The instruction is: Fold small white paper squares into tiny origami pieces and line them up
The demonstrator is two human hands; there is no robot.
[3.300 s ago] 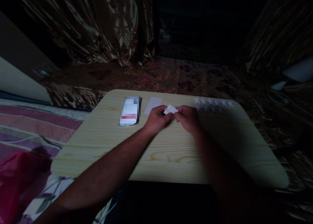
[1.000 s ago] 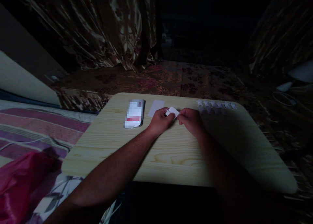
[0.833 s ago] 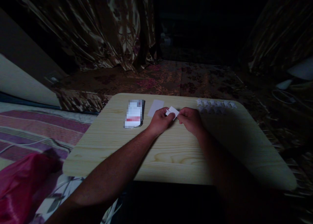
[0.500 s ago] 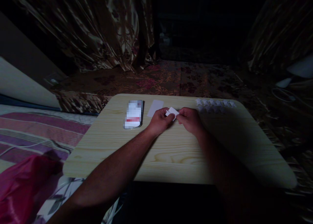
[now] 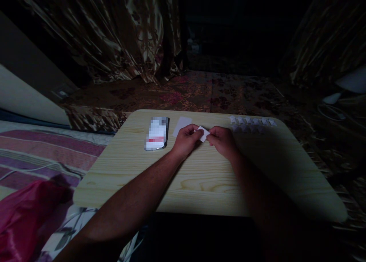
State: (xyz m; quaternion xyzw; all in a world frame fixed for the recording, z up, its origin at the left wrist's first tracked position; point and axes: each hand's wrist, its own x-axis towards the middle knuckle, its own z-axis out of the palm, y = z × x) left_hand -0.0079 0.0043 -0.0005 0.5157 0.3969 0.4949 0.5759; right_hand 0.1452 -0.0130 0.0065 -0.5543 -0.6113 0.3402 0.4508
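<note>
Between my two hands is a small folded piece of white paper (image 5: 203,134), held just above the middle of the table. My left hand (image 5: 186,140) pinches its left side, the thumb lying over the front. On the opposite side, my right hand (image 5: 222,140) grips the edge between thumb and bent fingers. Behind my left hand lies a flat white sheet of paper (image 5: 180,125). Two rows of small folded white paper pieces (image 5: 248,120) sit beyond my right hand, near the far right corner. The fingers hide part of the held paper.
A phone (image 5: 156,134) with a lit, blurred screen lies left of the sheet on the light wooden table (image 5: 200,182). A striped bedcover (image 5: 51,147) and a pink cloth (image 5: 25,216) are at the left. Patterned curtains (image 5: 137,37) hang behind; a white lamp (image 5: 353,79) stands far right.
The white paper in my hands now appears smaller and turned, showing a narrower face. My left thumb has shifted slightly up along it. The phone, sheet and rows of folded pieces stay in place.
</note>
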